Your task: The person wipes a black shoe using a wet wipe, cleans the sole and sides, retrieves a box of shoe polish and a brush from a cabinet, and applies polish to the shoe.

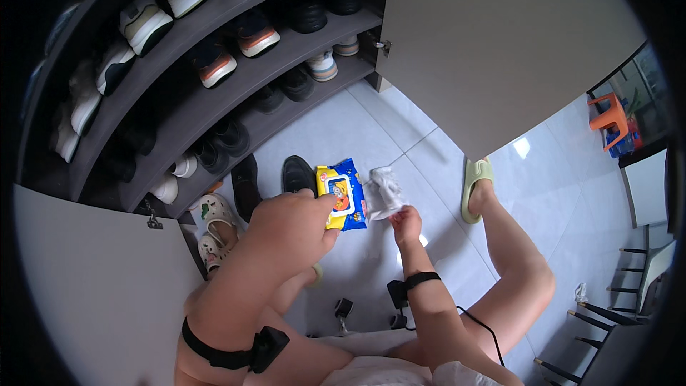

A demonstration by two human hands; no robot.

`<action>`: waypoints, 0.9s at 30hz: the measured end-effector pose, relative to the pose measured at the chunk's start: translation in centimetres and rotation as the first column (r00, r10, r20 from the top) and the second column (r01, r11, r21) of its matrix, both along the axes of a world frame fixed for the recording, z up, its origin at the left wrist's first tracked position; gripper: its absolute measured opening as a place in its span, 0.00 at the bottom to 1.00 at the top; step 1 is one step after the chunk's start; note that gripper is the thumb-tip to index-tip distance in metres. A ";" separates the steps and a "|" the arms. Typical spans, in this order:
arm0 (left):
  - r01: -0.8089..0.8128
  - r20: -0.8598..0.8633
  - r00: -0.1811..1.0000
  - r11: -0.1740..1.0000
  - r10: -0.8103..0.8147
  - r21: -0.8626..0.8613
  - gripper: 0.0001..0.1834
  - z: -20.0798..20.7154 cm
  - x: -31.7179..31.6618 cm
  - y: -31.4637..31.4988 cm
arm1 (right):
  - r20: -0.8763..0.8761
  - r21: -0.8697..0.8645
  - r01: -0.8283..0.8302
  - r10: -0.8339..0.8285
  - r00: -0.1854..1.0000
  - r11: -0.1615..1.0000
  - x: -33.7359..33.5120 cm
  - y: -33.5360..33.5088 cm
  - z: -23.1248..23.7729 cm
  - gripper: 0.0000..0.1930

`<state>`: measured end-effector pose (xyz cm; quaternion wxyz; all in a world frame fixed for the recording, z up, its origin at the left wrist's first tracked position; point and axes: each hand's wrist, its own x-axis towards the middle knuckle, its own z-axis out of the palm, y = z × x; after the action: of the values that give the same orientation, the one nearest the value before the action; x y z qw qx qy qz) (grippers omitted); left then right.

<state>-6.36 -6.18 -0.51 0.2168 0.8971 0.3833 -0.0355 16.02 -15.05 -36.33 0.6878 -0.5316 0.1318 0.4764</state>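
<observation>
My left hand (300, 225) grips a blue and yellow pack of wet wipes (354, 189) with a white-framed lid and a cartoon picture on it. To its right, my right hand (406, 226) pinches a crumpled white wipe (384, 193), which hangs spread beyond the fingertips. Just past my left hand, a black shoe (296, 171) rests on the floor, partly hidden by the hand and the pack. A second dark shoe (245, 186) is beside it on the left.
An open cabinet with curved-looking shelves (171, 43) holds several pairs of shoes. Its doors (500, 43) swing out at both sides. White clogs (213, 213) sit by the left door. My right foot wears a green slipper (470, 193). An orange stool (607, 118) stands far right.
</observation>
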 end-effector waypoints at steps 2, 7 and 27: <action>0.002 -0.021 1.000 1.000 -0.002 -0.012 0.21 0.3 0.6 -0.3 | -0.035 -0.031 0.121 -0.122 0.992 0.992 1.2 -1.6 0.4 0.05; 0.057 -0.042 0.997 0.998 -0.058 -0.016 0.21 0.5 2.3 -0.9 | 0.154 -0.483 0.179 -0.118 0.981 0.857 3.3 -8.2 -3.4 0.07; 0.121 -0.101 0.987 0.992 -0.123 -0.021 0.19 -0.6 3.1 -1.3 | 0.527 -0.844 0.191 0.707 0.472 0.501 -2.4 -1.2 -1.1 0.17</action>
<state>-3.26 -7.43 -1.15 0.2009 0.9143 0.3379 -0.0973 13.67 -16.28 -37.44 0.2257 -0.9565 -0.1098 0.1489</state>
